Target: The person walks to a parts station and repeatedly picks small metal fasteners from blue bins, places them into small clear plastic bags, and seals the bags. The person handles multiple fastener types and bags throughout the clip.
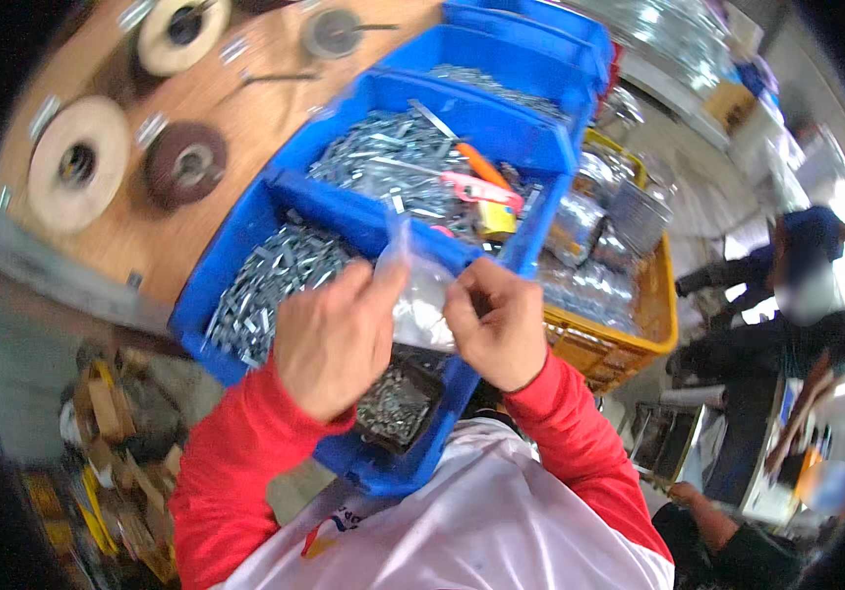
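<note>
A small clear plastic bag (422,310) is stretched between my two hands, above the nearest blue bin (191,315). My left hand (334,339) is closed at the bag's left edge, its fingers partly blurred. On the other side, my right hand (501,324) pinches the bag's right edge with curled fingers. Whitish shapes show through the plastic, too blurred to name. Below the bag, a dark tray of small metal parts (398,405) sits in the bin's near part. Many short metal pieces (275,280) fill the bin left of my hands.
Beyond stands another blue bin of metal strips (378,147), with an orange-handled tool (481,165) and a yellow tape roll (497,218). Grinding wheels (78,162) hang on a wooden board at left. A yellow crate (663,285) holds wrapped parts. Several people (815,246) are at right.
</note>
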`<action>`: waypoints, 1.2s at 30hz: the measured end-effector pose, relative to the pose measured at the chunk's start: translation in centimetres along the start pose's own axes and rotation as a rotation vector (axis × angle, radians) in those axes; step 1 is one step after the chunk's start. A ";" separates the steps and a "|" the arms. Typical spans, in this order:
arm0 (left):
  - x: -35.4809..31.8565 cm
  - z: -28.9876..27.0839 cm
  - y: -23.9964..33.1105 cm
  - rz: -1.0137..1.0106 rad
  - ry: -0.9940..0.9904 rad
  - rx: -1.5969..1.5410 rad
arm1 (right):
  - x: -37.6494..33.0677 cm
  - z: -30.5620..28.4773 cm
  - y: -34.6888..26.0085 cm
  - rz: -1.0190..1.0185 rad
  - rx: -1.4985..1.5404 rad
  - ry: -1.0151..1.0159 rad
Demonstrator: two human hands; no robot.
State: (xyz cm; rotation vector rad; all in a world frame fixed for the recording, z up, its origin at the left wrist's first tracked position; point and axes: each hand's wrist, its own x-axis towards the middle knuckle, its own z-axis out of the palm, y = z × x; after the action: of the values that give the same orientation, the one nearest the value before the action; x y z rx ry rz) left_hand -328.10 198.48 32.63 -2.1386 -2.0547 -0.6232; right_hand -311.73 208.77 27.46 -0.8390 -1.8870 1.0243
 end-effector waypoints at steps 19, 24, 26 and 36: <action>0.0 1.5 -17.0 -0.489 0.341 -0.232 | 6.6 18.6 4.2 -0.247 -0.819 -0.785; -0.4 1.7 -17.5 -0.452 0.370 -0.235 | 6.9 18.0 4.3 -0.227 -0.953 -0.911; -0.7 2.0 -18.0 -0.431 0.355 -0.233 | 6.5 15.7 4.0 -0.328 -0.881 -0.784; -0.8 1.7 -18.6 -0.412 0.287 -0.695 | 5.6 4.7 1.4 0.315 0.627 -0.685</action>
State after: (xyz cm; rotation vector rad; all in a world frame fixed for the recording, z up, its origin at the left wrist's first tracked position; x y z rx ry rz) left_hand -345.89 199.74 27.09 -1.7068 -2.3379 -1.8032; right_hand -318.17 212.47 26.55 -0.4328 -1.7831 2.1657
